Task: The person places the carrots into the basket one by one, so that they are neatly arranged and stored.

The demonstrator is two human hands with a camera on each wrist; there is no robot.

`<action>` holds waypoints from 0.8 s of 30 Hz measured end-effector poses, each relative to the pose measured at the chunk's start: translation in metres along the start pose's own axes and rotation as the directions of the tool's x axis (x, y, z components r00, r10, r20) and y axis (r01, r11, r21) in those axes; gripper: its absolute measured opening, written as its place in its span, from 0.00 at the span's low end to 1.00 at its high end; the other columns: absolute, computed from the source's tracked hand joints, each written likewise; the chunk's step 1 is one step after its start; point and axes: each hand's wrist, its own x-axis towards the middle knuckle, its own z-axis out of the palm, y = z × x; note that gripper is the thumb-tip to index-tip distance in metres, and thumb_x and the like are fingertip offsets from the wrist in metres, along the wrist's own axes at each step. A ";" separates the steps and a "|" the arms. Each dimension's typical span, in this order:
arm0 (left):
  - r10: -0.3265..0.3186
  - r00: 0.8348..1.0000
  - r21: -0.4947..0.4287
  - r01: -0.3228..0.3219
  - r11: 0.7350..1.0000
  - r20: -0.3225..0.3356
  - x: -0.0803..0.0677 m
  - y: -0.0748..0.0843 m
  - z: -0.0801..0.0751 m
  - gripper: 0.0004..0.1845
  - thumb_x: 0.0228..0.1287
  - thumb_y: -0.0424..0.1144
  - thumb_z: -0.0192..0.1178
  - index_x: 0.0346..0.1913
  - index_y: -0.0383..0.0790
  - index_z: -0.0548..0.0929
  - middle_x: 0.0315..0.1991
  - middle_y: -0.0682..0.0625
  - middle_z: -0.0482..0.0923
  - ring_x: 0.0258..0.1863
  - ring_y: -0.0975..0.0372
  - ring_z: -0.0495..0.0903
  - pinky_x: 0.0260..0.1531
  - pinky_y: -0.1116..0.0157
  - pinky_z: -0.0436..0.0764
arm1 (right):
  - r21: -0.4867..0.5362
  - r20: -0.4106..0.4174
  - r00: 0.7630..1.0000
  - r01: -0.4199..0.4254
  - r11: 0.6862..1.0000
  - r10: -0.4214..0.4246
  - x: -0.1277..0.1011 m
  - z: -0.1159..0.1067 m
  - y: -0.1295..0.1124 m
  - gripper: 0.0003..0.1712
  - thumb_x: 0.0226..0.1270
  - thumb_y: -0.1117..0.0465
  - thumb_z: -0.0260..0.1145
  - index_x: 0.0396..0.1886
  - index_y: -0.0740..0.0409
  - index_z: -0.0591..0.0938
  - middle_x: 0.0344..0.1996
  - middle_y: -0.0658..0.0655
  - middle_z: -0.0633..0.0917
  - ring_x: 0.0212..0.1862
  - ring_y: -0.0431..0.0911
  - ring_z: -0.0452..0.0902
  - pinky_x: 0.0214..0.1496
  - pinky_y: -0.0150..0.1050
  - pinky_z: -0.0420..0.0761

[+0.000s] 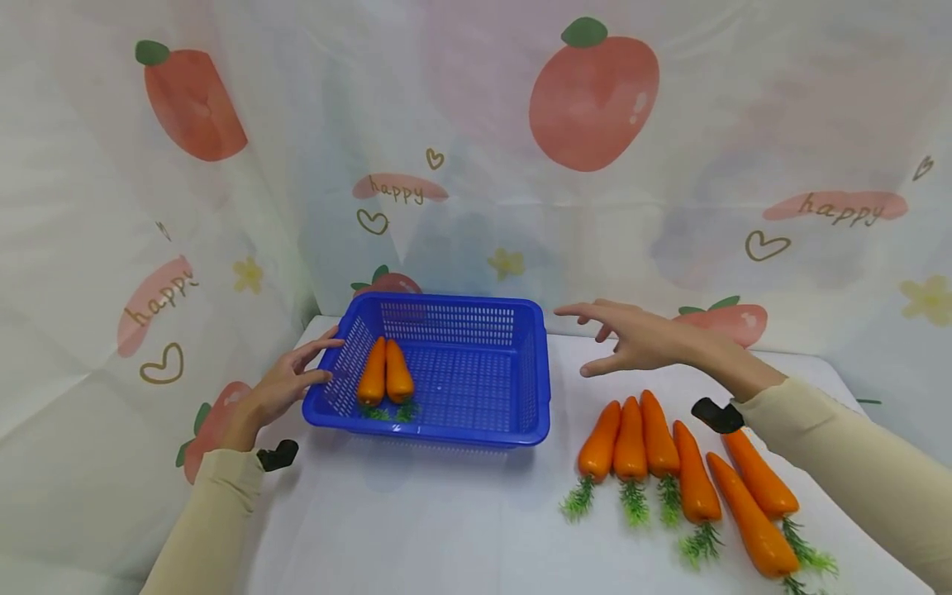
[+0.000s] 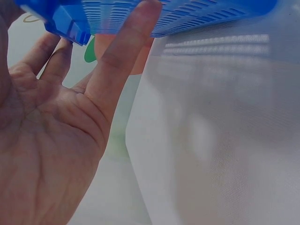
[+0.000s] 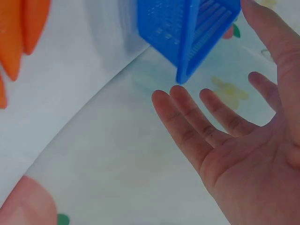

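A blue plastic basket (image 1: 439,430) with slotted walls stands on the table against the curtain. Two carrots (image 1: 399,373) lie side by side in its left part, green tops toward the front. At the basket's left rim is my left hand (image 1: 278,388); its fingers, fairly straight, touch the rim, and in the left wrist view a fingertip (image 2: 147,9) meets the slotted wall. My right hand (image 1: 632,335) hovers just right of the basket, apart from it, with fingers spread and nothing held. Below it several more carrots (image 1: 630,438) lie in a loose row.
White cloth covers the table (image 1: 416,521). A patterned curtain (image 1: 476,99) rises behind the basket and along the left side. The carrot row reaches toward the front right, partly beneath my right forearm (image 1: 833,446).
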 end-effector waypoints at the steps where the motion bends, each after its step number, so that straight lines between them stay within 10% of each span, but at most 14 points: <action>1: -0.002 1.000 0.008 0.002 1.000 -0.002 0.000 0.000 0.000 0.31 0.74 0.34 0.58 0.77 0.40 0.66 0.84 0.54 0.43 0.82 0.42 0.38 0.62 0.30 0.66 | 0.007 -0.001 1.000 -0.019 1.000 0.019 -0.007 -0.001 0.002 0.50 0.60 0.48 0.79 0.79 0.46 0.65 0.62 0.65 0.77 0.53 0.59 0.82 0.43 0.46 0.88; 24: -0.001 1.000 0.013 0.001 1.000 0.010 0.001 -0.003 -0.002 0.32 0.74 0.36 0.59 0.77 0.41 0.65 0.85 0.55 0.42 0.81 0.41 0.39 0.62 0.28 0.64 | 0.091 -0.190 0.977 -0.084 0.992 0.100 -0.130 0.014 0.064 0.53 0.57 0.51 0.81 0.79 0.51 0.64 0.59 0.63 0.79 0.46 0.48 0.84 0.39 0.35 0.87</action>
